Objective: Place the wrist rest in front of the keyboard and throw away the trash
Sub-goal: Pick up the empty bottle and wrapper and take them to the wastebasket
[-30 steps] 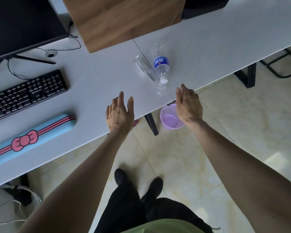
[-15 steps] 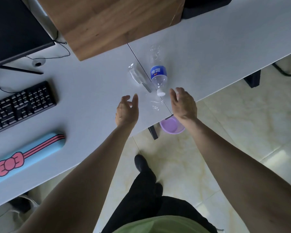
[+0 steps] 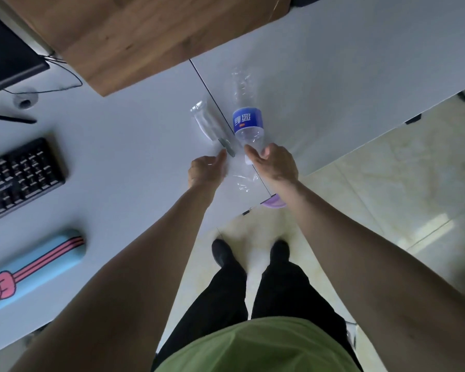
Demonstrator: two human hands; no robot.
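A clear plastic bottle with a blue label (image 3: 248, 121) lies on the white desk (image 3: 124, 146), its white cap towards me. My right hand (image 3: 275, 163) is closed around its neck at the cap end. Left of it lies a second clear plastic container (image 3: 206, 122) with a dark tip; my left hand (image 3: 206, 170) hovers just below that tip with loosely curled fingers and holds nothing. A crumpled clear wrapper (image 3: 243, 181) lies between my hands. The blue wrist rest with a pink bow (image 3: 32, 269) lies below the black keyboard (image 3: 16, 175) at the left.
A purple waste basket (image 3: 273, 204) peeks out under the desk edge below my right wrist. A wooden panel (image 3: 145, 30) stands at the back and a monitor (image 3: 6, 57) at the far left, with cables. My feet stand on the tiled floor.
Both hands have reached forward over the desk. My right hand has closed on the bottle's neck, and my left hand has moved up to the tip of the second clear container.
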